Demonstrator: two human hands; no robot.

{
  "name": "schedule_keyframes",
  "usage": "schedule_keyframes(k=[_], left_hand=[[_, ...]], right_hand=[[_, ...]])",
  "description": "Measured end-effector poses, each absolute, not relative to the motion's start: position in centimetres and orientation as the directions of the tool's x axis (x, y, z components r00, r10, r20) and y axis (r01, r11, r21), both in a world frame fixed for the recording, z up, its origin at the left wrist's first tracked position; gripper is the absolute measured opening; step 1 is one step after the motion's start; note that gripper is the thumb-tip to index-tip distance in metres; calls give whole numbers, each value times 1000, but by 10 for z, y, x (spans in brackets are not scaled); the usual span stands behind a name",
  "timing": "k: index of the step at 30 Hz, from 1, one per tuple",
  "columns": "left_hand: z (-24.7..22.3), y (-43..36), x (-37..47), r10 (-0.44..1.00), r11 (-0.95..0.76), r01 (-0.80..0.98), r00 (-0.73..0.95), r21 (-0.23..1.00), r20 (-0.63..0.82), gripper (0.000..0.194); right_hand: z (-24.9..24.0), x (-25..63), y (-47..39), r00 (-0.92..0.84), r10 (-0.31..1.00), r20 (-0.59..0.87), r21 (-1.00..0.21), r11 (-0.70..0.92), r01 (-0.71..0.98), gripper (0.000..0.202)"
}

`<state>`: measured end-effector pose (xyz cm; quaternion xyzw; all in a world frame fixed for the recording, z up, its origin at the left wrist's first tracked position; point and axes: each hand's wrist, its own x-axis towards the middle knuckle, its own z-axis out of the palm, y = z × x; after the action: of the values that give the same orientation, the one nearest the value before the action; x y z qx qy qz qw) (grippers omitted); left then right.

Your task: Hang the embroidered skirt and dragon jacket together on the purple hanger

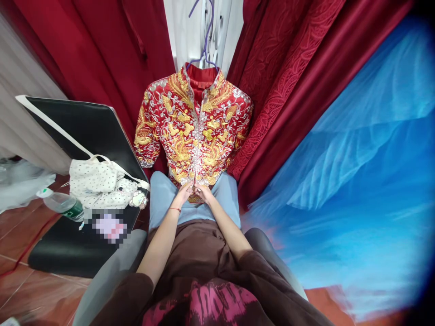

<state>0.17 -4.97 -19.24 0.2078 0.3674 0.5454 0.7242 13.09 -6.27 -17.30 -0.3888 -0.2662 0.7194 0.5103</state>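
A red jacket (181,122) with gold and silver embroidery hangs upright in front of me from a purple hanger (205,50). Its lower part rests against my lap. At the bottom of the front opening, my left hand (184,192) pinches the left edge of the hem. Close beside it, my right hand (203,193) pinches the other edge, and the fingertips of both hands nearly meet. Whether something small sits between the fingers is too fine to make out.
To the left stands a black chair (57,246) bearing a dotted white cloth bag (93,181) and a water bottle (63,203). Dark red curtains (112,59) hang behind the jacket. A blue tulle gown (356,194) spreads on the right.
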Motion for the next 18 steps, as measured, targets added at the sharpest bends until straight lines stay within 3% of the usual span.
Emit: schedule_keyframes(k=[18], left_hand=[[-192,-57,2,973,198,-473,-9,858,-229,36]], right_hand=[[-174,134,-59,-51,950,-309,-765,-280,-580,35]])
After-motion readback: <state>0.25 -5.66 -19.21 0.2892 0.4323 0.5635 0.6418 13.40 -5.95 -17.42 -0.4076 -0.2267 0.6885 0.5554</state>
